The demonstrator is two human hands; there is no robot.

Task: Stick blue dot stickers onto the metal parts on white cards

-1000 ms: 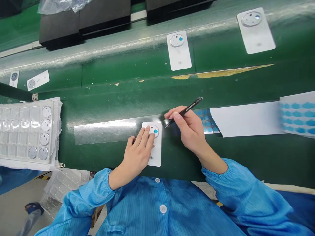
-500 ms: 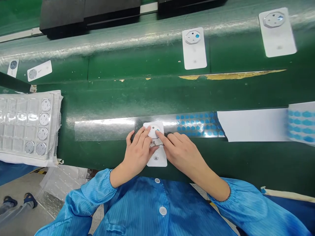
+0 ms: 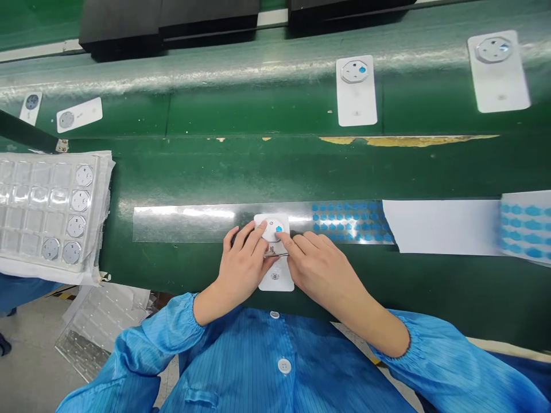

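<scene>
A white card-shaped piece lies in front of me with a round silver disc near its far end. A small blue sticker sits on the disc's right side. My left hand rests at the card's left edge, fingertips on the disc and thumb by the card's middle. My right hand is curled on the right, its index fingertip at the blue sticker. Thin metal tweezers cross the card and run into my right hand's grip.
Behind the card lies a clear strip with blue stickers, joined by white backing. At left stands a clear tray with several discs. More white cards lie on the green far ledge, below black boxes.
My right index fingertip has drawn slightly down off the blue sticker, which shows more fully. The view has shifted a little. On the floor at left, the feet have moved mostly out of view.
</scene>
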